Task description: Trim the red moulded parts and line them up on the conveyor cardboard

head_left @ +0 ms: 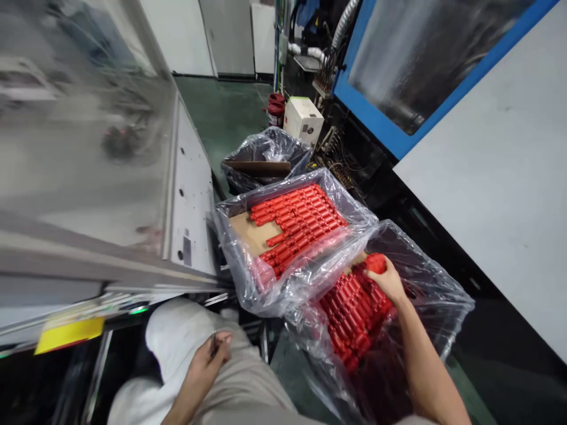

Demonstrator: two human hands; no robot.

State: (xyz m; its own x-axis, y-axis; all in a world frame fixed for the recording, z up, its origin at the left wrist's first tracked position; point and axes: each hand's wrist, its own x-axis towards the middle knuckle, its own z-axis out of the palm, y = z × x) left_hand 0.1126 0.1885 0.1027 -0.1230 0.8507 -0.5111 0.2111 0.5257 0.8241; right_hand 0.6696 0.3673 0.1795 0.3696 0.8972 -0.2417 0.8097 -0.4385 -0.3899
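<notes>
My right hand [390, 277] reaches into a plastic-lined bin [443, 283] of loose red cylindrical parts [354, 319] and is closed on one red part [375, 262] at the top of the heap. My left hand [210, 354] rests on my lap with its fingers pinched round a thin dark object that I cannot name. To the left of the bin stands a cardboard box lined with clear plastic [248, 236]. In it, red parts [301, 221] lie in neat rows, and bare cardboard shows at its near left.
A grey machine housing [190, 195] with a glossy panel rises on the left, with a yellow tag [68, 333] below it. A blue-framed machine [385, 127] and a white panel fill the right. Behind the box sit a bagged bin [266, 156], a white unit [303, 118] and red containers [276, 109].
</notes>
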